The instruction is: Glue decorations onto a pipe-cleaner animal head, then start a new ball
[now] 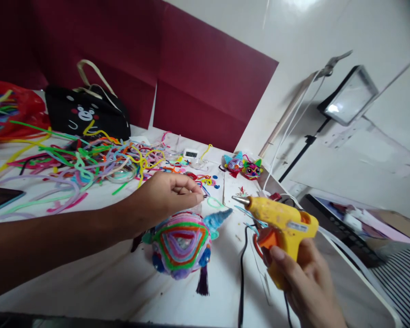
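Note:
My right hand grips a yellow hot glue gun by its handle, with the metal nozzle pointing left. My left hand hovers over a round, striped pipe-cleaner craft on the white table. Its fingers are pinched together on something small that I cannot make out. The craft has a blue horn-like tip toward the nozzle and a dark tassel hanging below it. The nozzle ends a short way right of my left fingertips.
A heap of coloured pipe cleaners covers the table's far left. Behind it stand a black bear-print bag and a dark red backboard. Two small finished cat-like crafts, a little digital timer and a lamp are to the right.

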The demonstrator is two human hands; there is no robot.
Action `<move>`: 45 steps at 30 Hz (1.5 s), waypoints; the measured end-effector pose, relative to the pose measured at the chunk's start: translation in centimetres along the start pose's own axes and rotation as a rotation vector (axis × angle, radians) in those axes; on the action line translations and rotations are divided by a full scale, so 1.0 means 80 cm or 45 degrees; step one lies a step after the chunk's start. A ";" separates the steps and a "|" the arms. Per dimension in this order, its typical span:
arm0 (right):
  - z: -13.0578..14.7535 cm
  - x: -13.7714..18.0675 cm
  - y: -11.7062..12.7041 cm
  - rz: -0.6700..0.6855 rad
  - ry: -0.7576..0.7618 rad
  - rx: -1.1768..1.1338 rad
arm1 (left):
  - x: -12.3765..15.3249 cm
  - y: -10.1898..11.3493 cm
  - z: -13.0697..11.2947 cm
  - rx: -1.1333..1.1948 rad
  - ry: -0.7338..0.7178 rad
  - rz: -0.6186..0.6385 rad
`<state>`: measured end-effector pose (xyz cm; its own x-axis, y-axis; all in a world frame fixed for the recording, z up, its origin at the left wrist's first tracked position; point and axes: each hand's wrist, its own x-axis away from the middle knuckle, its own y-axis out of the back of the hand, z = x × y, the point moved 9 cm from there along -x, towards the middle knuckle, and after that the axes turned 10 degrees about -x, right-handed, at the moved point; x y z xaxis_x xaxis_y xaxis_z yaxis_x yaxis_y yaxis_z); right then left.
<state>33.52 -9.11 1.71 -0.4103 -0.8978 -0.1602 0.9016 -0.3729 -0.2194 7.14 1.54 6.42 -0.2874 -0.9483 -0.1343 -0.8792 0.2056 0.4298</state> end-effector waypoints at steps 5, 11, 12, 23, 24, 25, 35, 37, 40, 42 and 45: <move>0.011 0.026 -0.017 -0.028 0.175 0.135 | 0.003 -0.005 -0.007 -0.009 -0.039 0.024; 0.007 0.035 -0.016 -0.026 0.295 0.123 | 0.009 -0.006 -0.018 -0.053 -0.089 0.004; 0.006 0.037 -0.014 -0.044 0.316 0.134 | 0.011 -0.006 -0.020 -0.054 -0.102 0.003; 0.003 0.052 -0.010 -0.099 0.651 0.258 | 0.015 -0.012 -0.029 -0.201 -0.219 0.022; 0.002 0.052 -0.010 -0.091 0.660 0.236 | 0.015 -0.013 -0.029 -0.203 -0.224 0.025; 0.002 0.050 -0.008 -0.080 0.664 0.219 | 0.014 -0.014 -0.029 -0.210 -0.229 0.026; -0.001 0.041 0.015 0.107 0.741 0.253 | 0.015 -0.018 -0.039 -0.265 -0.312 0.022; -0.004 0.045 0.011 0.015 0.704 0.239 | 0.015 -0.020 -0.039 -0.263 -0.314 0.021; -0.009 0.050 0.006 -0.113 0.630 0.217 | 0.016 -0.020 -0.039 -0.259 -0.315 0.010; -0.010 0.052 0.002 -0.126 0.615 0.220 | 0.017 -0.020 -0.040 -0.257 -0.326 0.002; -0.008 0.053 -0.001 -0.106 0.619 0.229 | 0.018 -0.021 -0.042 -0.264 -0.354 0.008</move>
<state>31.64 -12.72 0.45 -0.4594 -0.6668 -0.5868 0.8550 -0.5109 -0.0888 9.46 -0.94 8.49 -0.4101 -0.8392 -0.3572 -0.7894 0.1304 0.5999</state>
